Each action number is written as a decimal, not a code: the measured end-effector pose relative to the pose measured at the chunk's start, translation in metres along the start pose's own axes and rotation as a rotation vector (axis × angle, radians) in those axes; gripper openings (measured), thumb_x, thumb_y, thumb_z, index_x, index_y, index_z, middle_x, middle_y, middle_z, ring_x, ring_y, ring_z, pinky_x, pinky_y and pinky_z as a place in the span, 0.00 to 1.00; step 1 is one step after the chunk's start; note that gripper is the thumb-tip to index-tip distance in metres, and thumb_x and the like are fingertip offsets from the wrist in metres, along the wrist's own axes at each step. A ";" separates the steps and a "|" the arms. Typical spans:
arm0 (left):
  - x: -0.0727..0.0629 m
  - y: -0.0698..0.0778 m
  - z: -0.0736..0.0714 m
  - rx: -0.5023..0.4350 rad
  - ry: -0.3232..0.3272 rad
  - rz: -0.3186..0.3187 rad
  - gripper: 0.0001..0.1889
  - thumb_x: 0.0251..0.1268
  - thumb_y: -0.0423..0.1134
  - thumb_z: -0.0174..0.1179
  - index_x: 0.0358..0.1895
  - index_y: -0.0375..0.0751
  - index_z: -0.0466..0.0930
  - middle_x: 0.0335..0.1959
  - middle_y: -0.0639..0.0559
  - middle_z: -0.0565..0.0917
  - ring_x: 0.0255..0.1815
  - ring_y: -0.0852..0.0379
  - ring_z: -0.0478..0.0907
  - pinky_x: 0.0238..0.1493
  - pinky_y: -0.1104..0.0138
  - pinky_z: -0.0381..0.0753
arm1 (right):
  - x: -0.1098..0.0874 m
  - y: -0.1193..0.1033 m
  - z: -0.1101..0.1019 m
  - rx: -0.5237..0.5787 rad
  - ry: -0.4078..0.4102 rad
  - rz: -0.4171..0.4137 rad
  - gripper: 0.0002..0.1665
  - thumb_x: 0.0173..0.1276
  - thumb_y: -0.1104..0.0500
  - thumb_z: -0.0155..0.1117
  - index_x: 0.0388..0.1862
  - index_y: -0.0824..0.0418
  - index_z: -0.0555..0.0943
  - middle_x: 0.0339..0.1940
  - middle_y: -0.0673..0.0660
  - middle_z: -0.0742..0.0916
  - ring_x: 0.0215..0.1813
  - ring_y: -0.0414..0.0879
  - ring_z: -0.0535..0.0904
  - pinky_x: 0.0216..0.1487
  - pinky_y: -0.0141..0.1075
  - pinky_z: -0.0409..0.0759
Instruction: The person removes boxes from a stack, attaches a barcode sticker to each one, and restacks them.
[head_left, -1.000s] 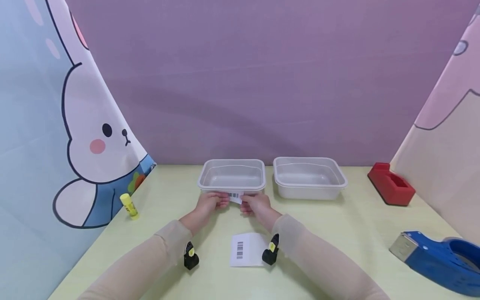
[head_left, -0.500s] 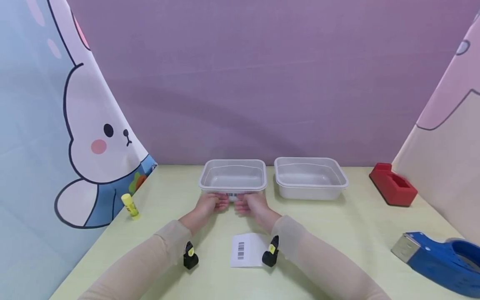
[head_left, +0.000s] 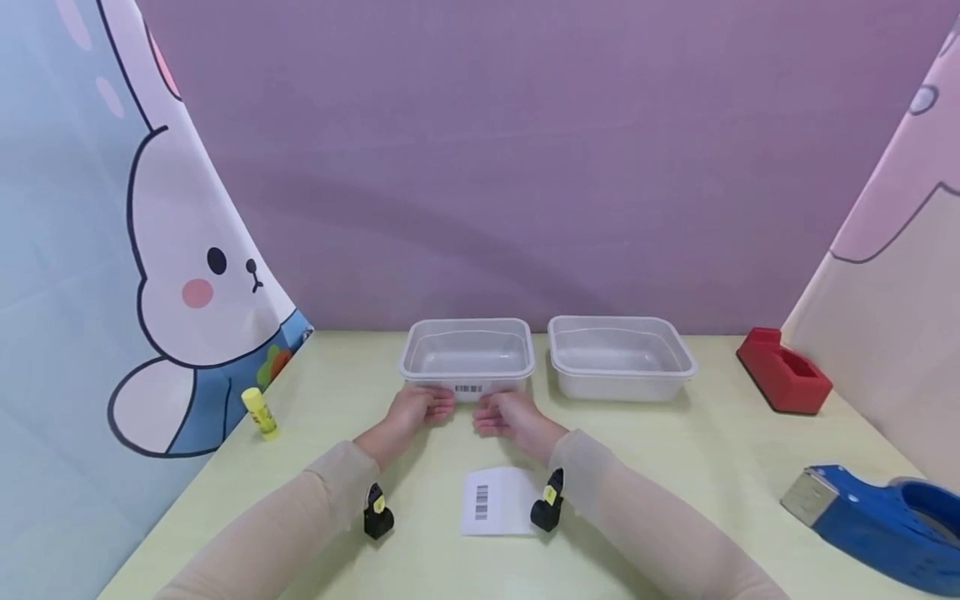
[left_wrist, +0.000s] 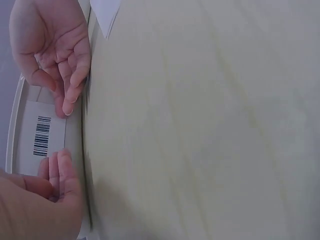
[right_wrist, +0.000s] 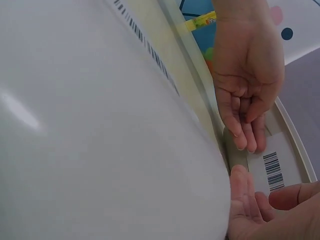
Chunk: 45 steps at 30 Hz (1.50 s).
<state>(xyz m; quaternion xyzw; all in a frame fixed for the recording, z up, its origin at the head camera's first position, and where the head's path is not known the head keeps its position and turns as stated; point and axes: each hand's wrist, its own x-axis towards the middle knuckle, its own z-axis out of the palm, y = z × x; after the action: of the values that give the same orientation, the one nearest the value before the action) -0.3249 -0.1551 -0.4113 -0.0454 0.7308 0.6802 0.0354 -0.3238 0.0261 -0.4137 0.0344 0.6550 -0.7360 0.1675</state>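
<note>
Fingers of my left hand (head_left: 408,412) and right hand (head_left: 517,418) are loosely bent, gripping nothing I can see, at the near wall of a white container (head_left: 467,348). Between them I see the barcode label (head_left: 468,389) against that wall, facing the wearer, the barcode's long axis running left to right from hand to hand. Nearer than the fingers, white paper (head_left: 513,502) lies on the table (head_left: 720,467).
</note>
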 end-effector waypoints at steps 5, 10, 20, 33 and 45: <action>0.002 -0.002 -0.001 0.013 0.005 -0.042 0.13 0.65 0.23 0.47 0.50 0.23 0.75 0.40 0.34 0.85 0.34 0.52 0.85 0.43 0.62 0.87 | 0.000 0.000 -0.006 0.006 0.012 0.014 0.20 0.71 0.68 0.47 0.58 0.77 0.70 0.45 0.74 0.84 0.38 0.53 0.86 0.46 0.43 0.87; 0.002 -0.003 -0.006 0.041 0.028 -0.101 0.13 0.66 0.26 0.51 0.50 0.23 0.77 0.42 0.34 0.85 0.32 0.56 0.85 0.42 0.66 0.87 | -0.002 -0.001 -0.014 0.010 0.022 0.018 0.21 0.71 0.68 0.48 0.60 0.77 0.68 0.45 0.73 0.84 0.37 0.52 0.85 0.47 0.43 0.87; -0.009 0.000 -0.017 0.084 -0.030 -0.120 0.15 0.66 0.25 0.52 0.54 0.20 0.74 0.44 0.32 0.84 0.30 0.60 0.83 0.40 0.69 0.86 | -0.020 -0.006 -0.036 -0.039 -0.013 0.028 0.22 0.71 0.67 0.51 0.61 0.79 0.69 0.41 0.68 0.85 0.34 0.46 0.83 0.48 0.41 0.86; -0.045 0.004 -0.012 0.380 -0.378 0.046 0.23 0.61 0.33 0.65 0.59 0.28 0.74 0.49 0.41 0.84 0.46 0.56 0.83 0.51 0.64 0.83 | -0.054 -0.007 -0.049 -0.289 -0.123 -0.088 0.16 0.67 0.68 0.56 0.51 0.77 0.78 0.36 0.63 0.87 0.34 0.43 0.82 0.42 0.35 0.86; -0.079 0.001 0.027 0.809 -0.437 0.285 0.24 0.42 0.35 0.77 0.47 0.37 0.82 0.44 0.49 0.82 0.47 0.52 0.76 0.55 0.55 0.77 | -0.077 -0.002 -0.052 -0.358 -0.254 -0.110 0.17 0.67 0.66 0.58 0.50 0.79 0.77 0.40 0.67 0.87 0.37 0.45 0.84 0.46 0.42 0.87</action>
<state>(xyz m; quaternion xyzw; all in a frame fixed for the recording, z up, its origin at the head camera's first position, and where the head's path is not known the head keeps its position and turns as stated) -0.2472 -0.1264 -0.4032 0.2167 0.9112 0.3328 0.1094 -0.2603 0.0930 -0.3981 -0.1246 0.7499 -0.6143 0.2115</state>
